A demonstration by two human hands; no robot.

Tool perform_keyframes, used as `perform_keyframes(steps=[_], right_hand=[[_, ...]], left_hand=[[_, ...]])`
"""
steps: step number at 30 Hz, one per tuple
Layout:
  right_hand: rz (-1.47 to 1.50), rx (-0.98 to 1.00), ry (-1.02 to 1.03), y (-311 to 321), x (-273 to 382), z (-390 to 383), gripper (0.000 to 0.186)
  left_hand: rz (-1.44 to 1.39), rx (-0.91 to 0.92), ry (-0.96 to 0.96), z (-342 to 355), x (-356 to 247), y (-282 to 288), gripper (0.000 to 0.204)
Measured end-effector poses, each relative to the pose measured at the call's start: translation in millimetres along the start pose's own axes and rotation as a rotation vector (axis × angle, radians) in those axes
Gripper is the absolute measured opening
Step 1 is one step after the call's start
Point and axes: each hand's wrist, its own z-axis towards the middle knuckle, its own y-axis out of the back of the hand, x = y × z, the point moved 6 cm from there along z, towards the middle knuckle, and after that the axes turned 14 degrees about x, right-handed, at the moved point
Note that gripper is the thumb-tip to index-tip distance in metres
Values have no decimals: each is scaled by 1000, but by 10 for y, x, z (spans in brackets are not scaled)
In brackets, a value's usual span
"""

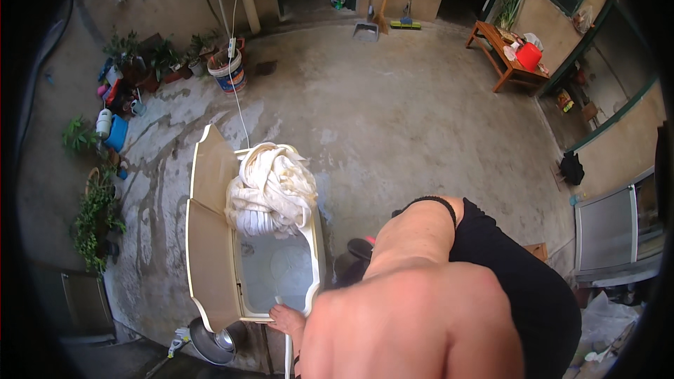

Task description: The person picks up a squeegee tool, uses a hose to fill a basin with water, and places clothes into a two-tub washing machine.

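Observation:
My left hand (286, 318) is at the near rim of a cream top-loading washing machine (314, 288). Its fingers are curled round a white hose (288, 354), whose short end points into the tub and whose length runs down out of view. Pale, cloudy water (277, 270) is in the tub. A bulky twisted heap of white cloth (274, 186) lies over the far part of the machine. Both lid panels (210, 260) stand raised on the left. My right hand does not show; bare skin and black clothing fill the lower right.
A metal basin (207, 344) sits on the floor by the machine's near left corner. Potted plants (102, 228) and a bucket (227, 74) line the left wall. At the far side are a broom (385, 10) and dustpan (366, 31). A wooden bench (502, 56) holds a red container (528, 56).

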Motion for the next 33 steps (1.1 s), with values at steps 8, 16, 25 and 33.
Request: perform_keyframes(steps=[8, 16, 25, 33], right_hand=[[-361, 301, 160, -11, 100, -70, 10], [-363, 393, 98, 36, 88, -84, 11], [-392, 431, 85, 42, 113, -106, 12], [-475, 472, 186, 118, 171, -157, 14]], left_hand=[[33, -42, 4, 48, 46, -168, 18], [35, -65, 14, 111, 167, -299, 23], [39, -60, 7, 141, 204, -434, 30], [51, -41, -21, 102, 197, -458, 35]])
